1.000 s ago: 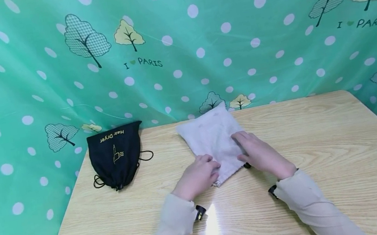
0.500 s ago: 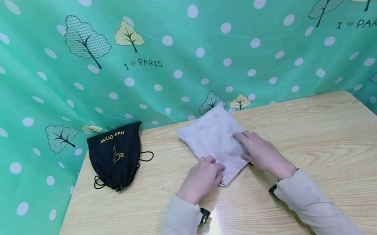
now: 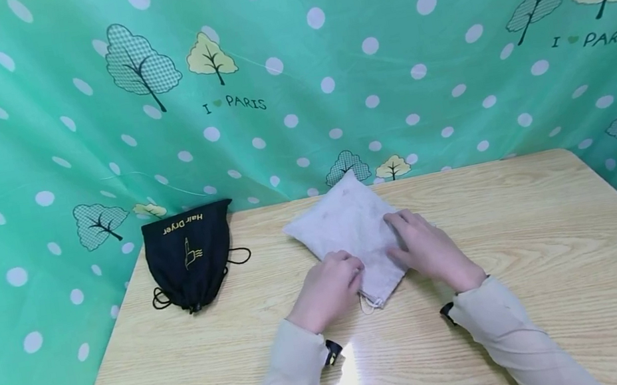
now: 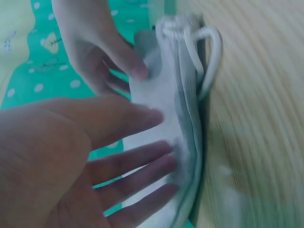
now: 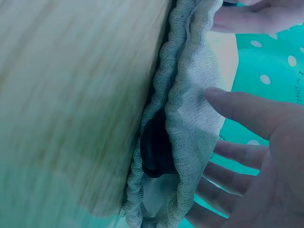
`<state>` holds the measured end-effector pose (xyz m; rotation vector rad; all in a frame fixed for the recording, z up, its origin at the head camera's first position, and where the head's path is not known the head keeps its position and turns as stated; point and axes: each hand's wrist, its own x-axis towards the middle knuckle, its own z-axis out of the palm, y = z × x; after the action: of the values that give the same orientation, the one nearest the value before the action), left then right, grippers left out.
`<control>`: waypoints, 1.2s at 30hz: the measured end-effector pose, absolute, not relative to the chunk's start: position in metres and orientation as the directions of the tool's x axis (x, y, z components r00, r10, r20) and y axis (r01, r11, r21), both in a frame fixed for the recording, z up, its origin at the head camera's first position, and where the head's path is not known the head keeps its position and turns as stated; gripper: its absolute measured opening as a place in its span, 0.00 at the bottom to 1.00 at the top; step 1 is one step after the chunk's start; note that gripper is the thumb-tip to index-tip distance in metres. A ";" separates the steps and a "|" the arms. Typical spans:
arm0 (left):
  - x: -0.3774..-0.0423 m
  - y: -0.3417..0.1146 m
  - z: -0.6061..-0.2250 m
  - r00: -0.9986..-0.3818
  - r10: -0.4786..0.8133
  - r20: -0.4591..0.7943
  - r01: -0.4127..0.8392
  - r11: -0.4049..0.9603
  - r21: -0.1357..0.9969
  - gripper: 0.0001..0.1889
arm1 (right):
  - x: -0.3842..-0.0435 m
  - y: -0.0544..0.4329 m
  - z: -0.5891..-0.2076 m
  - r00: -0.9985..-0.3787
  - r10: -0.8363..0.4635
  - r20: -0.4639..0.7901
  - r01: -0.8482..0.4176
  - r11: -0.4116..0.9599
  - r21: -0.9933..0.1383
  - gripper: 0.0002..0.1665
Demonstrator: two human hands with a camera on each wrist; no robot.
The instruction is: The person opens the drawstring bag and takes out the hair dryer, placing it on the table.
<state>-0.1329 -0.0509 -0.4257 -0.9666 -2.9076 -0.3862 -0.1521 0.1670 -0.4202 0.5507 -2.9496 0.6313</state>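
Observation:
A pale grey drawstring bag (image 3: 342, 214) lies flat on the table, its mouth toward me. My left hand (image 3: 326, 287) touches the bag's near left side, fingers spread and slightly bent in the left wrist view. On its right side rests my right hand (image 3: 429, 251), with thumb and fingers extended along the cloth. The right wrist view looks into the parted mouth, where a smooth black object (image 5: 156, 152) sits; most of it is hidden by the cloth. A white cord loop (image 4: 214, 57) hangs from one corner of the mouth.
At the back left of the wooden table (image 3: 517, 321) lies a black drawstring pouch (image 3: 191, 255) lettered "Hair Dryer", with cord loops on both sides. A green dotted curtain (image 3: 298, 127) stands right behind the table's far edge and along both sides.
The grey bag has turned counterclockwise, its far corner shifting left and its near corner right. My left hand has moved slightly right. The black bit at the mouth no longer shows in the head view.

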 end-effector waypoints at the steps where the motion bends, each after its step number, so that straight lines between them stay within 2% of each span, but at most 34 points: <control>1: -0.135 -0.053 -0.426 -0.811 0.566 0.148 0.585 0.782 0.215 0.10 | -0.153 0.166 -0.420 -0.934 -0.326 0.143 -0.356 0.852 -0.385 0.37; 6: -0.140 -0.062 -0.427 -0.835 0.515 0.195 0.549 0.808 0.214 0.13 | -0.155 0.165 -0.420 -0.932 -0.336 0.134 -0.361 0.853 -0.376 0.35; 15: -0.144 -0.063 -0.439 -0.836 0.542 0.084 0.545 0.806 0.232 0.12 | -0.161 0.165 -0.421 -0.924 -0.361 0.127 -0.381 0.836 -0.395 0.35; 27: -0.136 -0.054 -0.441 -0.809 0.575 0.123 0.587 0.800 0.124 0.07 | -0.168 0.166 -0.424 -0.916 -0.378 0.133 -0.399 0.825 -0.402 0.36; 36: -0.134 -0.050 -0.438 -0.813 0.570 0.123 0.581 0.808 0.097 0.06 | -0.176 0.168 -0.424 -0.926 -0.360 0.111 -0.366 0.789 -0.493 0.37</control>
<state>-0.1339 -0.0497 -0.4376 -0.9256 -2.9029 -0.1993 -0.1761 0.1680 -0.4238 0.6005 -2.9611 0.8201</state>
